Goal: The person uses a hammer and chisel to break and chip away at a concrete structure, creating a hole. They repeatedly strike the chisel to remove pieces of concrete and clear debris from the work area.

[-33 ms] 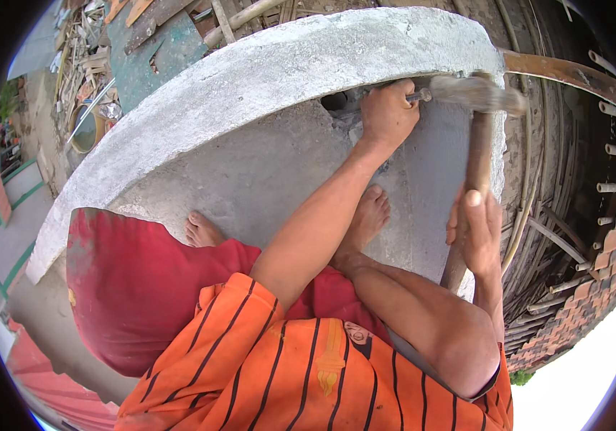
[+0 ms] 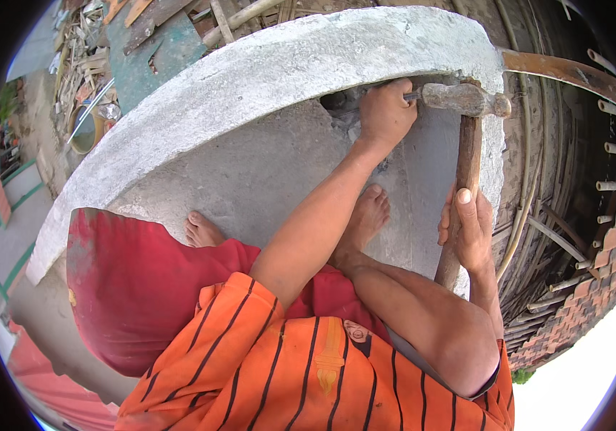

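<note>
My left hand (image 2: pixel 387 113) is closed around a chisel (image 2: pixel 413 95), a metal rod whose end sticks out to the right of my fist; the rest is hidden in the hand. Beside a dark broken-out hole (image 2: pixel 335 100), the fist rests close under the inner face of the curved concrete wall (image 2: pixel 279 61). My right hand (image 2: pixel 472 226) grips the wooden handle of a hammer (image 2: pixel 468 154), thumb lying along it. The worn grey hammer head meets the chisel's end, or nearly so.
My bare feet (image 2: pixel 367 213) stand on a grey concrete floor (image 2: pixel 243 161) inside the wall. Beyond it lie scrap boards (image 2: pixel 157 54) and a bucket (image 2: pixel 87 129). A rusty metal strip (image 2: pixel 574 72), bamboo poles and a tiled roof (image 2: pixel 588 276) are on the right.
The hammer, blurred before, has shifted slightly left with my right hand, bringing its head up to the chisel's end. My left hand has barely moved.
</note>
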{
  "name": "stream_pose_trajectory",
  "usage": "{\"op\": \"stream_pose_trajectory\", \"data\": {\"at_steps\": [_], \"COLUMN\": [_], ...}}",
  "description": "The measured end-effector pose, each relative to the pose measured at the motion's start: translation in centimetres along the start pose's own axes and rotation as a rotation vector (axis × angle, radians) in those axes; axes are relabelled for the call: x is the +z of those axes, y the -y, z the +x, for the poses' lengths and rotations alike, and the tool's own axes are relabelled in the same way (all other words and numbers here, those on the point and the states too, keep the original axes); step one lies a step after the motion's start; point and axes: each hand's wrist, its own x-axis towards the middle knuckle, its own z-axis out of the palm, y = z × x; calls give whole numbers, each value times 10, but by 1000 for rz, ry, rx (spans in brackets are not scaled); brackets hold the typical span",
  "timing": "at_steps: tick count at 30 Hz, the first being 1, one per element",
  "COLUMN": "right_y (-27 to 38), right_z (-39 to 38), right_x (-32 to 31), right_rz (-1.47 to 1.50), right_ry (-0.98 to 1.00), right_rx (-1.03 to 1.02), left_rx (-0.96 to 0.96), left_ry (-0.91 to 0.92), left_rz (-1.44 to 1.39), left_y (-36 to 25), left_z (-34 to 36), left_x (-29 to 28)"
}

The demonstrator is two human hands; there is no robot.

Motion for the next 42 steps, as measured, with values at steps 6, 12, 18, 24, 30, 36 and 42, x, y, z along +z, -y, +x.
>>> {"op": "stream_pose_trajectory", "data": {"at_steps": [6,12,18,24,30,36,42], "right_y": [44,38,19,60,11,42,68], "right_z": [-20,-23,-6,-33,-23,-24,-49], "right_x": [-11,-40,-12,-60,-24,-13,-68], "right_rz": [67,536,-103,218,-17,34,382], "right_ry": [-90,-269,-14,-81,-7,-112,-123], "right_rx": [-161,-520,-99,-513,-166,-238,-577], "left_rx": [-7,11,45,15,26,35,-16], "left_ry": [-6,-20,-33,-20,-12,6,38], "left_rz": [-7,35,-65,-8,-55,-10,-27], "left_y": [1,8,5,9,4,6,7], "left_z": [5,2,6,1,-3,-7,2], "left_x": [0,-6,4,-8,1,-2,6]}}
